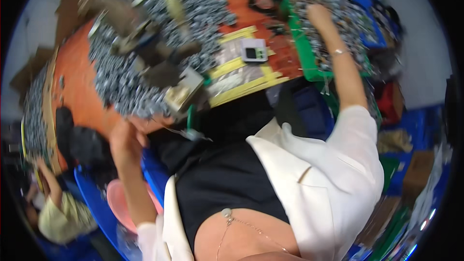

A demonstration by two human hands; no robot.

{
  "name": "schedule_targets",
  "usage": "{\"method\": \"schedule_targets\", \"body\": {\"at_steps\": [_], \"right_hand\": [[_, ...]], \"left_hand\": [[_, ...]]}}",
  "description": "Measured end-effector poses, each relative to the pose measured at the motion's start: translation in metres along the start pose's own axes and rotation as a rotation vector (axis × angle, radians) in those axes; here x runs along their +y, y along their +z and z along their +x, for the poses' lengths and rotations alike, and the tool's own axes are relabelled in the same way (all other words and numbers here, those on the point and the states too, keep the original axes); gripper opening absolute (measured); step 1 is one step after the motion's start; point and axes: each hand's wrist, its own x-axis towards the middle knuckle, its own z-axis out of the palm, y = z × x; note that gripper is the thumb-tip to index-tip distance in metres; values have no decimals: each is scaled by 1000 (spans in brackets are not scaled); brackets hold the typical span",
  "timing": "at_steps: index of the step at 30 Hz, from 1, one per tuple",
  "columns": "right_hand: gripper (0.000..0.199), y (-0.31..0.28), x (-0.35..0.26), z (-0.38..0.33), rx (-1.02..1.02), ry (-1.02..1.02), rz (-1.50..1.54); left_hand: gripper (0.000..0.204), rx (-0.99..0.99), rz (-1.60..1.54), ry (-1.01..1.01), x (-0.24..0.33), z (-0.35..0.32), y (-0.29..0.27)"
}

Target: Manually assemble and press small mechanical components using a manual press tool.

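My right hand (320,15) reaches over a green crate (303,50) full of small mixed metal-looking parts (345,31). Its fingers look curled together among the parts; whatever they hold is hidden. Down at the near edge of the orange-topped table, my left hand (126,136) is beside a wide heap of small grey parts (118,89). Motion smears its fingers, so I cannot see whether they grip anything. A bench press-like metal machine (152,53) stands between my hands, in front of the heap, with a small pale block-shaped fixture (184,91) at its near side.
A small white device with a dark display (253,50) lies on a yellow-taped patch (237,70). Beyond it sits a roll of dark tape (265,1). A pink basin (126,205) is by my left forearm. Another person (63,212) works at the far left.
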Motion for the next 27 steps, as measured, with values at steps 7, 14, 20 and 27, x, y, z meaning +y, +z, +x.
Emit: {"method": "schedule_targets", "body": {"at_steps": [7,14,20,27], "right_hand": [[32,-52,43,13,476,361,260],[30,-107,103,35,1026,398,364],[34,-131,138,56,905,416,158],[30,-153,96,20,533,498,75]], "left_hand": [[42,823,337,583,26,74,-207],[36,685,1140,249,-43,109,-160],[29,610,1237,144,-59,138,-189],[28,636,880,238,-73,128,-225]]}}
